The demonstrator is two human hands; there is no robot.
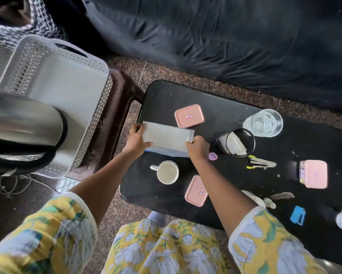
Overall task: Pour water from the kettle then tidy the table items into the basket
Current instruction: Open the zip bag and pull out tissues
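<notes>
Kettle [22, 123] sits left, beside the white basket [53, 80]. Both hands, left hand [137, 139] and right hand [199, 147], grip a white packet [167, 138] above the black bench [215, 99].

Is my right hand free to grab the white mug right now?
Probably not yet. The right hand and left hand both grip the white packet; the mug sits close by, unobstructed.

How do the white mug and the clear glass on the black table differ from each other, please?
The white mug is opaque and has a side handle; the clear glass is see-through with no handle. The mug sits at the near side of the table, close to the right hand; the glass stands at the far edge, beside the mesh pen cup. The glass holds water; the mug's contents are unclear. Both stand upright, untouched.
</notes>
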